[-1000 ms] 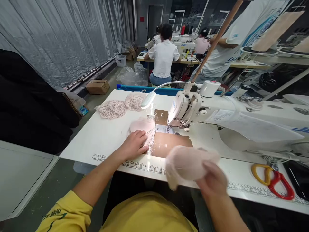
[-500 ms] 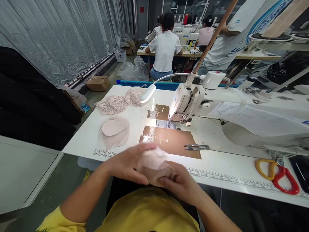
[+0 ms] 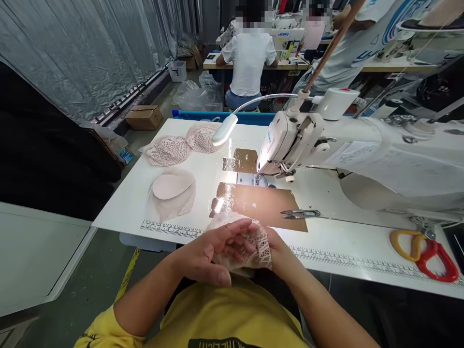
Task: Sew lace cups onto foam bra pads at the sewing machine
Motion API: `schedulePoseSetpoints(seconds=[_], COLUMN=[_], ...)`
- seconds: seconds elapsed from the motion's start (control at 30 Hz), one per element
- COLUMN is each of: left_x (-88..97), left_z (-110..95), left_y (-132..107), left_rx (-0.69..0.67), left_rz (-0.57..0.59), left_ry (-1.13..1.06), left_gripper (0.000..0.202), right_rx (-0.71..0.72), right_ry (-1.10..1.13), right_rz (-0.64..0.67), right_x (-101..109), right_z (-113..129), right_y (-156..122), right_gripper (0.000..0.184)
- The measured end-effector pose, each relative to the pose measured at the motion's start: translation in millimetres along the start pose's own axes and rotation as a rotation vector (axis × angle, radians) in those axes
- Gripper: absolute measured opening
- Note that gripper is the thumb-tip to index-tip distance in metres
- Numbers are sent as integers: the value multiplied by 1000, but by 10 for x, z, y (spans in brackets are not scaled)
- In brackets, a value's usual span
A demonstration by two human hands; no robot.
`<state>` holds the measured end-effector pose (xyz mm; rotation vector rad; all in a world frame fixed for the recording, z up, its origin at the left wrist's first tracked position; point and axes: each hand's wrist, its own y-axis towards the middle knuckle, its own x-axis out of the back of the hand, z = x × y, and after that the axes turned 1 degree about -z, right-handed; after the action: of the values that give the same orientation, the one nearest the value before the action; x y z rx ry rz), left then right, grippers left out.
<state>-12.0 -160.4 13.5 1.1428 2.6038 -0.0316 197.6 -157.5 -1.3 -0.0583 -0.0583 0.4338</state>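
A pale pink lace bra cup (image 3: 264,247) is held above the table's front edge, close to my body. My right hand (image 3: 281,251) grips it from the right side, with most of its fingers hidden behind the lace. Across the cup lies my left hand (image 3: 213,253), its fingers spread and loosely curved against the fabric and its thumb apart. A smooth foam cup (image 3: 172,186) rests on a sheer pink piece (image 3: 177,207) at the left. Behind it lie two joined lace cups (image 3: 169,150).
A white sewing machine (image 3: 282,137) with a lamp (image 3: 225,129) stands beyond my hands. Brown card (image 3: 264,203) covers the table before the needle. Thread snips (image 3: 300,213) and red-and-yellow-handled scissors (image 3: 437,261) lie right. A person in white (image 3: 248,63) sits ahead.
The cup has turned so its lace edge faces me. My left hand has rolled over, its fingers now spread across the fabric. My right hand has moved behind the lace.
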Motion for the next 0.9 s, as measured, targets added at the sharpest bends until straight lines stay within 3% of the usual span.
schedulePoseSetpoints(seconds=[0.07,0.13,0.2,0.33,0.47,0.63,0.73,0.83,0.9], left_x=[-16,38,109,154,93,26,-42,-135,-183], left_z=[-17,-7,35,143,193,272,337,381,397], left_y=[12,-6,-37,-89,-94,-65,-21,59,117], left_rx=[-21,-29,38,234,221,198,158,97,78], left_rz=[-61,-230,-312,-183,-320,-471,-582,-724,-805], left_ry=[51,178,220,-22,-32,-147,-353,-499,-570], left_gripper=[85,84,84,69,47,33,28,27,29], right_rx=[-86,-115,-96,-88,-80,-22,18,-11,-11], right_ry=[207,292,304,339,354,342,198,147,169], right_rz=[110,143,132,-80,-312,-473,-441,-339,-291], right_x=[-53,-61,-43,-12,-27,-11,35,56,49], right_z=[-46,-69,-69,-70,-139,-196,-215,-242,-250], right_y=[5,-17,-43,-69,-56,-24,-25,-36,-37], right_gripper=[21,21,18,19,38,37,22,40,38])
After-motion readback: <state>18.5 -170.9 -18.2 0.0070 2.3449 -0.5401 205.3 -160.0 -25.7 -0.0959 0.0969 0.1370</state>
